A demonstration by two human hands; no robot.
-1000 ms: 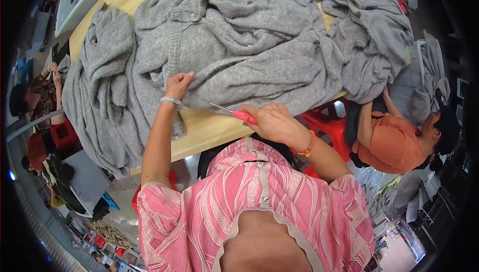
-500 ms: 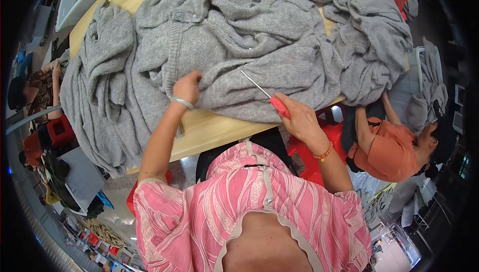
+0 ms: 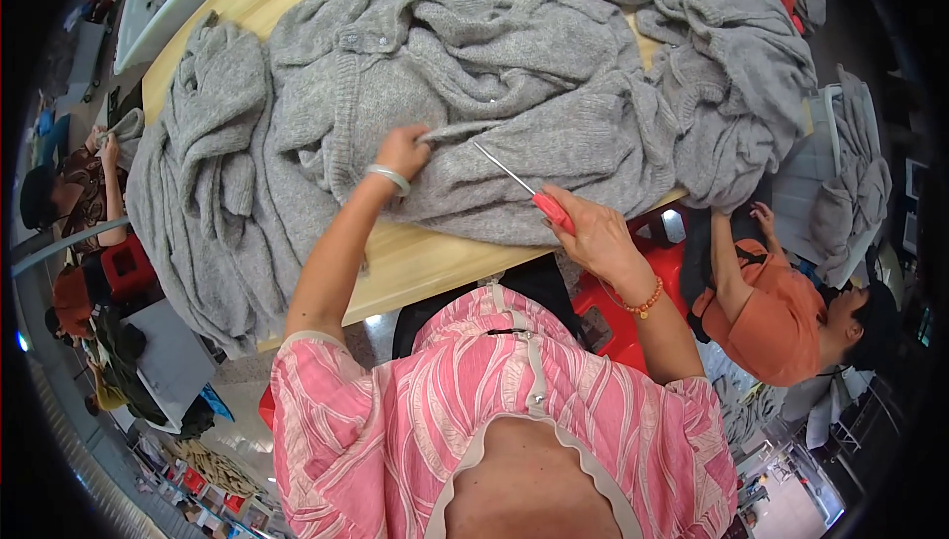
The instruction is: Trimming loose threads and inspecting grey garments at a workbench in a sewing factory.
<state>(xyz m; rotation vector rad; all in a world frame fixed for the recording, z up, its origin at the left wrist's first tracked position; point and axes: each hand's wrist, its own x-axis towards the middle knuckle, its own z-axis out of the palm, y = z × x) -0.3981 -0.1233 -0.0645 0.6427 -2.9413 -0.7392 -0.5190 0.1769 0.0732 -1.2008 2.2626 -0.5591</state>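
A grey knitted cardigan (image 3: 395, 94) lies rumpled across the table, its ribbed button band showing near the middle. My left hand (image 3: 402, 154), with a pale bangle at the wrist, pinches a fold of it and lifts the knit slightly. In my right hand (image 3: 593, 232) is a red-handled tool with a thin straight metal shaft (image 3: 506, 168); its exact kind I cannot make out. The shaft points up and left over the cardigan's lower part, and the fingers wrap round the handle.
More grey knitwear (image 3: 203, 143) is heaped at the left, with another pile (image 3: 732, 54) at the right. The pale wooden table (image 3: 435, 257) shows along its near edge. A co-worker in orange (image 3: 766, 326) sits close on the right, hands by that pile. Red stools (image 3: 618, 312) stand below.
My left hand has moved a little right and up and now draws up a fold of the knit. My right hand and the tool have barely moved.
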